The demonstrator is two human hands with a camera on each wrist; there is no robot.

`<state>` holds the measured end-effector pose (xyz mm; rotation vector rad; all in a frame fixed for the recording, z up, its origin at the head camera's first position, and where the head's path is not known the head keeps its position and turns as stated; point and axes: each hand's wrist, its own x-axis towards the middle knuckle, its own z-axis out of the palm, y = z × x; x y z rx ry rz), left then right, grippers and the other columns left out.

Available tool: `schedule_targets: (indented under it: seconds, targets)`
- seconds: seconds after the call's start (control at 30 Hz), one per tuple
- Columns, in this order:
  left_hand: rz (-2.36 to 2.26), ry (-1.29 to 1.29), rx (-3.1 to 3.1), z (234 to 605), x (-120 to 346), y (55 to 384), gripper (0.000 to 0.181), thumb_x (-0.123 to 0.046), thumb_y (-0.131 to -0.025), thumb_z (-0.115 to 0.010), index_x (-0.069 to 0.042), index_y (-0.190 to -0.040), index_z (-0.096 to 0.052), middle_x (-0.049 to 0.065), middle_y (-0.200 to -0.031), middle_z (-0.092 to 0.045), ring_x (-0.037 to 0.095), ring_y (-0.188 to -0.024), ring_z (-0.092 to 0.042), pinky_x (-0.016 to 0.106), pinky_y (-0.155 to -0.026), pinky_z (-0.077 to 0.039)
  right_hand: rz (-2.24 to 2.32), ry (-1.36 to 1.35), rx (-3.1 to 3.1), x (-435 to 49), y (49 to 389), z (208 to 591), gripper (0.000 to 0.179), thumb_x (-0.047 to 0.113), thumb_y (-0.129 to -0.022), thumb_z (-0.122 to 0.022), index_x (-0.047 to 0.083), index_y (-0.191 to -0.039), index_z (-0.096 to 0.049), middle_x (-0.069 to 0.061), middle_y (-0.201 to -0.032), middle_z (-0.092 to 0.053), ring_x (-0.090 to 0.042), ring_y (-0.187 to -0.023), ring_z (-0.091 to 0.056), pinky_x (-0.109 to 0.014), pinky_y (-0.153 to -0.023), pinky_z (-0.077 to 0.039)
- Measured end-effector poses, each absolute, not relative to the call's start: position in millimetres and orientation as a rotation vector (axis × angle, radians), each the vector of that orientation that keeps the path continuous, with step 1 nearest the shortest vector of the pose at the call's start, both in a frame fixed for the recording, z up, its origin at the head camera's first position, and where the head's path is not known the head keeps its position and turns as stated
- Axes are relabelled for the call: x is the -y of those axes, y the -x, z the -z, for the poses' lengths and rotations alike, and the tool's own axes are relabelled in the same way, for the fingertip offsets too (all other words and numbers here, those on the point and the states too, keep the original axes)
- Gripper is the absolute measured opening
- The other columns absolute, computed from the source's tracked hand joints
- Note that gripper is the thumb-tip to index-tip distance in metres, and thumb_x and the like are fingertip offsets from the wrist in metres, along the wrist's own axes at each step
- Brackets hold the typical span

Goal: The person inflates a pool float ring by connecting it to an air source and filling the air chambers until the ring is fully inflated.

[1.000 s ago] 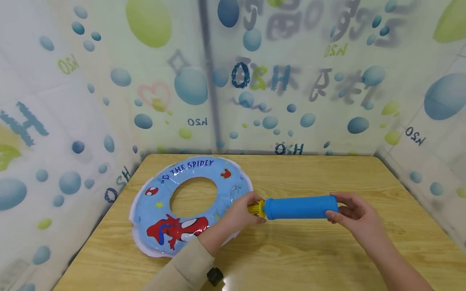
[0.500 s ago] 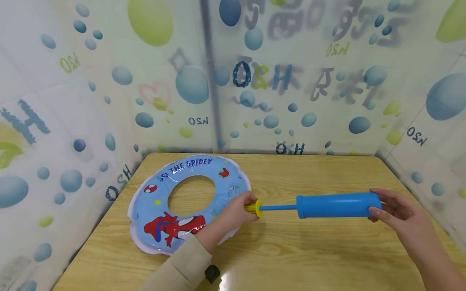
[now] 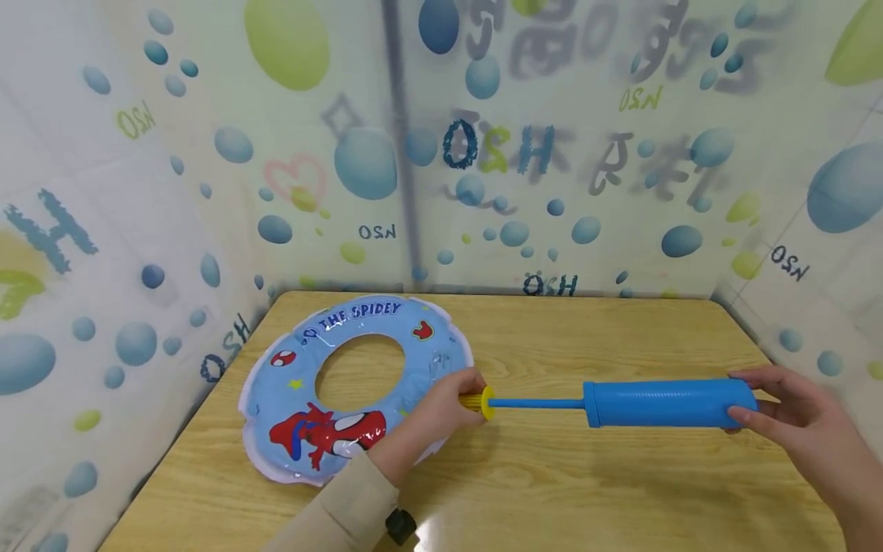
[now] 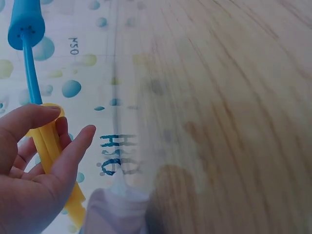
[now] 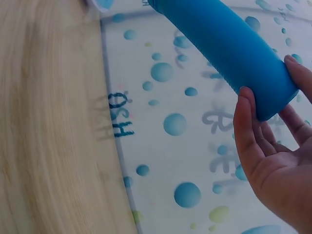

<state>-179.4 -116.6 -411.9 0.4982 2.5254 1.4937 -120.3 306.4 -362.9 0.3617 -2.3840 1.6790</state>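
A blue hand pump (image 3: 669, 403) is held level above the table, its thin blue rod (image 3: 538, 403) drawn out of the barrel. My left hand (image 3: 444, 414) grips the yellow handle (image 4: 47, 141) at the rod's end. At the other end of the barrel, my right hand (image 3: 800, 410) holds the tip between thumb and fingers; the right wrist view shows these fingers around the barrel (image 5: 234, 53). Left of the pump lies an inflated blue swim ring (image 3: 276, 414) with a red cartoon figure and lettering, partly hidden behind my left hand and forearm.
The wooden table (image 3: 552, 491) carries the ring on its left half. Printed curtains (image 3: 586, 153) with blue and green dots hang behind it and at both sides. A small black object (image 3: 401, 526) sits by the left sleeve.
The rod has come out of the barrel as my right hand moved right with it. My left hand, on the handle, shifted slightly left. The ring stays on the table.
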Motion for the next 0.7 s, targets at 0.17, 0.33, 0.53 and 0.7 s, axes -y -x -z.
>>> schedule_targets:
  seconds: [0.17, 0.33, 0.53, 0.7]
  targets:
    - [-1.429, -0.507, -2.564, 409, 114, 178, 0.029, 0.002, -0.079, -0.078, -0.014, -0.092, -0.058, -0.005, -0.092, -0.062, 0.019, -0.088, -0.054, 0.032, -0.08, -0.048, -1.76, -0.341, 2.458, -288, 122, 365, 0.033, -0.009, -0.091, -0.061, 0.011, -0.118, -0.06, 0.011, -0.111, -0.059, -0.017, -0.076, -0.068, -0.025, -0.066, -0.055]
    - [-1.409, -0.517, -2.602, 410, 111, 178, 0.031, 0.004, -0.077, -0.079, -0.014, -0.088, -0.057, -0.006, -0.087, -0.06, 0.018, -0.084, -0.053, 0.031, -0.076, -0.047, -1.899, -0.282, 2.484, -264, 125, 366, 0.031, -0.005, -0.091, -0.063, 0.014, -0.116, -0.061, 0.012, -0.11, -0.061, -0.016, -0.082, -0.068, -0.026, -0.069, -0.055]
    - [-1.441, -0.585, -2.638, 411, 110, 181, 0.031, 0.009, -0.074, -0.077, -0.011, -0.086, -0.057, -0.005, -0.084, -0.06, 0.017, -0.081, -0.052, 0.028, -0.072, -0.047, -1.866, -0.211, 2.545, -236, 130, 372, 0.025, 0.005, -0.09, -0.069, 0.011, -0.113, -0.06, 0.017, -0.115, -0.057, -0.018, -0.084, -0.068, -0.031, -0.071, -0.056]
    - [-1.391, -0.603, -2.677, 412, 109, 180, 0.03, 0.009, -0.074, -0.077, -0.01, -0.087, -0.057, -0.005, -0.083, -0.059, 0.017, -0.081, -0.052, 0.027, -0.07, -0.047, -1.884, -0.222, 2.535, -216, 131, 381, 0.028, 0.009, -0.09, -0.071, 0.007, -0.114, -0.058, 0.012, -0.116, -0.056, -0.02, -0.085, -0.068, -0.036, -0.074, -0.056]
